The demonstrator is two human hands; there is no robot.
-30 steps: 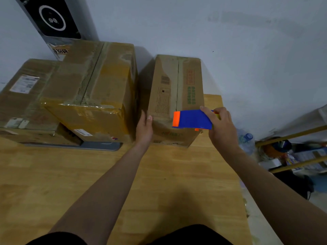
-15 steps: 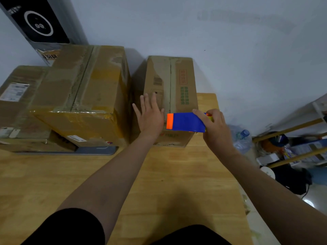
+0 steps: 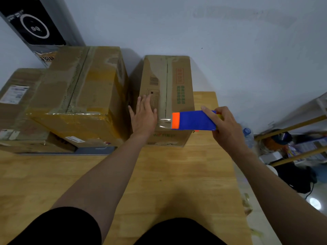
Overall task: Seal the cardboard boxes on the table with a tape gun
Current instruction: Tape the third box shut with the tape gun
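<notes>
One tape gun (image 3: pixel 193 121) at box (image 3: pixel 183 76) edge

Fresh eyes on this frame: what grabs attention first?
The blue-and-orange tape gun stands out, gripped by the right hand at the near edge of the narrow cardboard box. The left hand lies flat on that box's top; a bigger taped box sits to its left.

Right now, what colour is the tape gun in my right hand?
Blue with an orange front end, on the tape gun in the head view.
</notes>
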